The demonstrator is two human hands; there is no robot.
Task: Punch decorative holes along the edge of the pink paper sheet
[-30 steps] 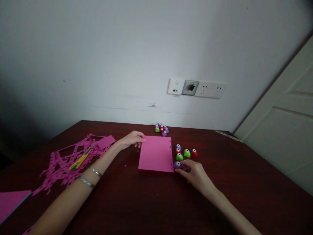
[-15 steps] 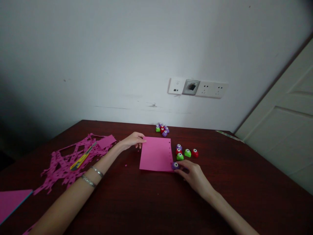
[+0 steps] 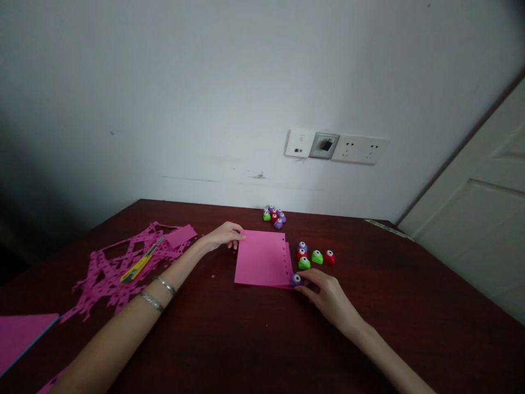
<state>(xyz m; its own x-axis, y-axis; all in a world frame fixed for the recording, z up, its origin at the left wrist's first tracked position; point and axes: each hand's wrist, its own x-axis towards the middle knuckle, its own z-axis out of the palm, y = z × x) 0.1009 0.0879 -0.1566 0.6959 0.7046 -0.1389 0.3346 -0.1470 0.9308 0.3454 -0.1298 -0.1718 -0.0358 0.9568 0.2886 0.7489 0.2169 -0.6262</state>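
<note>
A pink paper sheet with a row of small holes along its right edge lies on the dark wooden table. My left hand pinches the sheet's far left corner. My right hand is closed on a small purple punch set at the sheet's near right corner. Just beyond it stand several more small punches: purple, red, green, green and red.
A second cluster of small punches sits by the wall. Pink paper scraps with a yellow utility knife lie at the left. Another pink sheet is at the near left edge. Wall sockets and a door are behind.
My right hand slid the purple punch slightly left onto the sheet's near right corner. The sheet now looks shifted, showing a second layer at its right edge. My left hand stayed put.
</note>
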